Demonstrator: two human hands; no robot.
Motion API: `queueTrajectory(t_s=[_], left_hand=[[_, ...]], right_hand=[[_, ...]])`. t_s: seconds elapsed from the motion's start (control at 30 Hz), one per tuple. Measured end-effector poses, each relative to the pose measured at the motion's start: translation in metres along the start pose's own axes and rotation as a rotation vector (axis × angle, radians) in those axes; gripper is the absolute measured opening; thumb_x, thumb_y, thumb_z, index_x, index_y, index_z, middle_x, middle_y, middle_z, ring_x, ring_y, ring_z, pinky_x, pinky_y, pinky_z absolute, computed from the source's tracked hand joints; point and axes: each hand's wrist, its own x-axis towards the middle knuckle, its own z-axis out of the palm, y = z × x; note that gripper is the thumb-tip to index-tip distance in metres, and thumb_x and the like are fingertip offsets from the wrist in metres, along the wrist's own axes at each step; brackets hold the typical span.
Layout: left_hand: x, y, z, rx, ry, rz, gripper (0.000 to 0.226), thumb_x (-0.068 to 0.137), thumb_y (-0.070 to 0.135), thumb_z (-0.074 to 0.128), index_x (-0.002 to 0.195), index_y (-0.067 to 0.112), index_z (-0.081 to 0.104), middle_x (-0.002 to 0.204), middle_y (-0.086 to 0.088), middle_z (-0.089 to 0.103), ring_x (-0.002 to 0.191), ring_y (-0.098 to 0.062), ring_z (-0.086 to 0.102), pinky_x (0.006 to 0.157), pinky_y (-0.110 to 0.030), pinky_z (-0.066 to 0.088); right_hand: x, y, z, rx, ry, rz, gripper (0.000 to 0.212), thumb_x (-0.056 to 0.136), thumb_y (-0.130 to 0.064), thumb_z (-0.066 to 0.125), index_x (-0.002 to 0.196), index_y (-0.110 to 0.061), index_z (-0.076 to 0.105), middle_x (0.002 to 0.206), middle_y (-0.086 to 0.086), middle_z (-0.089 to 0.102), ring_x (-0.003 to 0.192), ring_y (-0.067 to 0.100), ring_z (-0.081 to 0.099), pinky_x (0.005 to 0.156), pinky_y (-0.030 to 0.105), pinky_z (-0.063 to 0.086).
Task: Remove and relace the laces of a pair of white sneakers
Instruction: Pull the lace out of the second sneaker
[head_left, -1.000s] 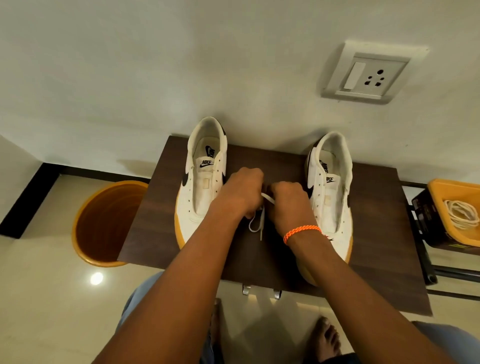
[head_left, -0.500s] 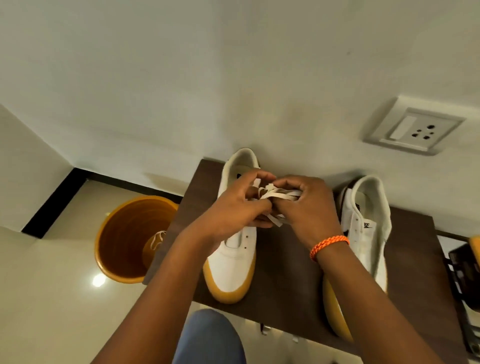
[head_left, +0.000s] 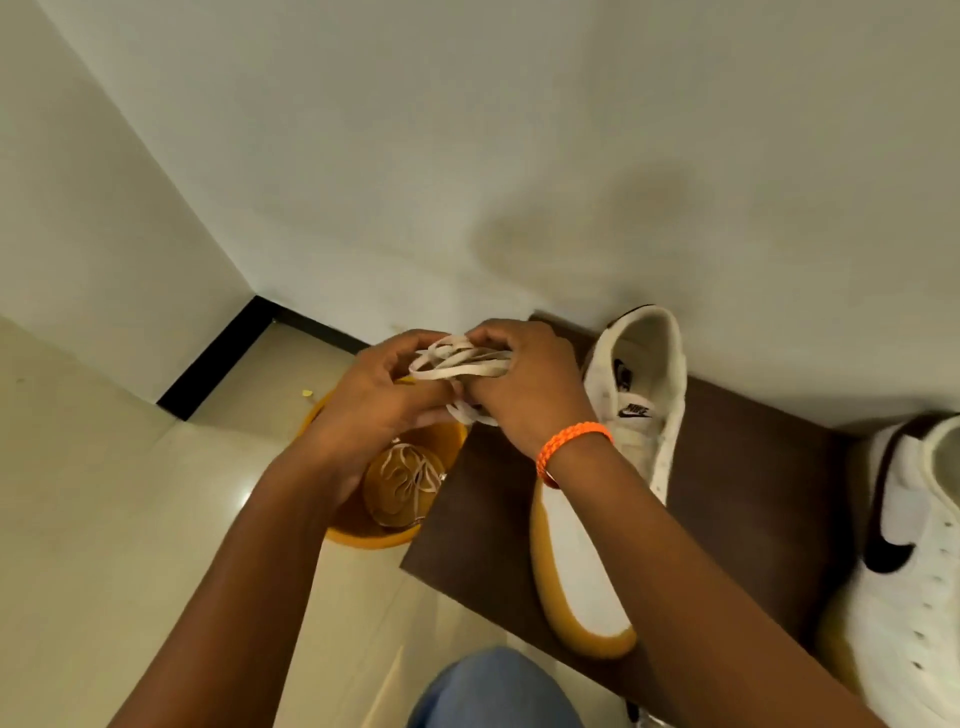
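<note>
Nearest the camera, a knee in blue denim (head_left: 498, 691) sits at the bottom edge, just short of the bench (head_left: 727, 493), a dark brown wooden top set against the wall. On the bench lie two white sneakers with gum-coloured soles, heels toward the wall and toes toward the person. The left sneaker (head_left: 623, 467) lies near the bench's left edge, its eyelets bare of lace and partly hidden by the right forearm. The right sneaker (head_left: 914, 571) rests at the bench's right side, cut by the picture's edge, a dark swoosh on its side.

Off the bench's left edge, on the floor, stands an orange bucket (head_left: 363, 535); a loose white lace (head_left: 410, 475) lies coiled at its bottom.

Above the bucket, just left of the bench's far-left corner, both hands meet around a bundle of laces (head_left: 460, 361), a looped white lace held clear of everything. The left hand (head_left: 374, 400) has its fingers curled round the loops from the left; the right hand (head_left: 524, 384), with an orange bracelet (head_left: 571, 441) at the wrist, grips the bundle from the right.

Beyond the bench rises a plain pale wall (head_left: 467, 156).
</note>
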Motion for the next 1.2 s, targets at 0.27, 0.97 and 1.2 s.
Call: queueTrajectory(t_s=[0.27,0.97,1.2], left_hand=[[0.025,-0.070,-0.046,0.077,0.278,-0.160,0.032,0.094,0.011,0.076,0.123,0.026,0.075,0.110,0.004,0.080,0.100,-0.018,0.078,0.081,-0.032,0.065],[-0.057,0.051,0.101,0.064,0.414,-0.043,0.006,0.101,0.015,0.069,0.103,0.017,0.074,0.097,-0.001,0.078,0.094,-0.019,0.077,0.081,-0.038,0.065],[-0.057,0.092,0.274,0.158,-0.017,0.043,0.013,0.099,0.007,0.069,0.099,0.018,0.076,0.092,0.001,0.077,0.088,-0.017,0.077,0.084,-0.041,0.065]], right_hand=[[0.045,0.010,0.081,-0.359,-0.363,0.064,0.035,0.084,-0.019,0.081,0.118,-0.020,0.072,0.116,0.007,0.070,0.105,0.028,0.066,0.086,0.033,0.055],[-0.044,-0.018,-0.069,0.194,0.044,0.030,0.010,0.096,-0.014,0.068,0.099,-0.016,0.076,0.093,-0.007,0.074,0.090,0.008,0.069,0.082,0.034,0.059],[-0.139,0.030,-0.231,0.136,0.461,0.212,0.014,0.098,-0.010,0.064,0.102,-0.016,0.076,0.095,-0.007,0.075,0.092,0.008,0.071,0.085,0.031,0.059]])
